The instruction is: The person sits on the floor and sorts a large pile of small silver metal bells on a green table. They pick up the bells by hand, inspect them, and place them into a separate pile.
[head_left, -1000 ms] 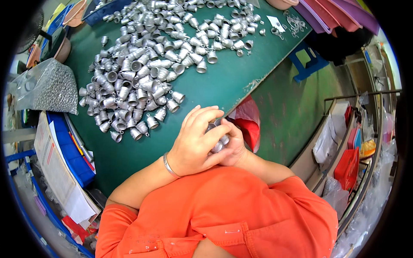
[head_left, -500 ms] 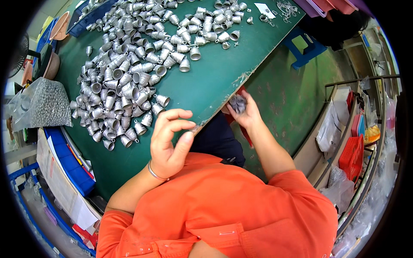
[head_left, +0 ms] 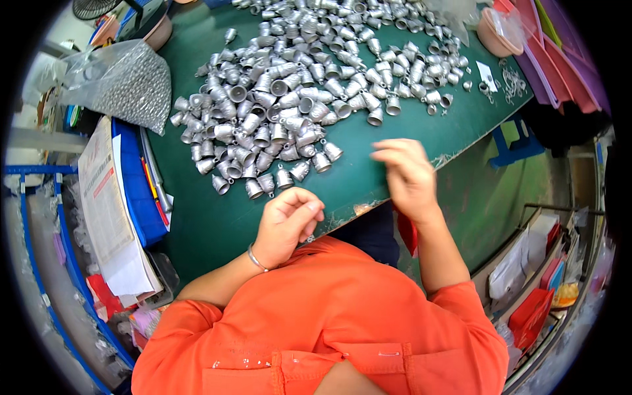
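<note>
Silver metal bells (head_left: 283, 82), each with a small loop on top, lie in a wide heap across the green table (head_left: 359, 174). At the near edge of the table is my left hand (head_left: 288, 222), its fingers curled in and thumb pressed to them. Anything inside that grip is hidden. Just in front of it several bells stand at the heap's near end. My right hand (head_left: 411, 181) is above the table edge farther right, slightly blurred, fingers loosely bent and reaching left toward the bells. I see nothing in it.
A clear bag of small silver beads (head_left: 135, 82) stands at the left, above a blue tray (head_left: 141, 197) with papers. Something red (head_left: 407, 234) hangs below the table edge. A pink tub (head_left: 497, 33) and blue stool (head_left: 517, 145) are at the right.
My right hand has risen from below the table edge to above it, and the grey metallic thing it held no longer shows. My left hand's spread fingers have curled shut. The view has shifted.
</note>
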Demonstrator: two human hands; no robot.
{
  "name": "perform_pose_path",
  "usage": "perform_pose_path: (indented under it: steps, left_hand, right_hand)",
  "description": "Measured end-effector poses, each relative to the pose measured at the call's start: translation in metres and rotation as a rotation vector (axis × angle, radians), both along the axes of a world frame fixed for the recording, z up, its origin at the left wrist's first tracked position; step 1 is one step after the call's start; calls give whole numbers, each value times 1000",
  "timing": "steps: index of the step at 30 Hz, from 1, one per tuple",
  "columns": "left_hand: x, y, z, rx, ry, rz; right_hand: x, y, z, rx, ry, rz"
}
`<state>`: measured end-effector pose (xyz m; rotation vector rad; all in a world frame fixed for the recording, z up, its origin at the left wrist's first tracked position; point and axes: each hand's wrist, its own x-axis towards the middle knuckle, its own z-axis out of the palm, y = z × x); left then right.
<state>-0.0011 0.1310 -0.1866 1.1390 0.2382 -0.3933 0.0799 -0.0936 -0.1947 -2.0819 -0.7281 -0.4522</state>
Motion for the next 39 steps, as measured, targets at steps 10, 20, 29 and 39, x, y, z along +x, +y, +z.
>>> perform_pose_path:
  steps: [10, 20, 29, 39]
  left_hand:
    - [3, 0, -6, -81, 46, -170]
    - [1, 6, -9, -139, 110, -186]
    - [3, 9, -15, -701, 415, -287]
    - [-2, 7, -21, -671, 427, -289]
  right_hand:
    - [39, 39, 14, -473, 9, 306]
    - [12, 29, 12, 147, 492, 291]
    - [2, 40, 29, 58, 681, 651]
    - [27, 60, 11, -457, 30, 361]
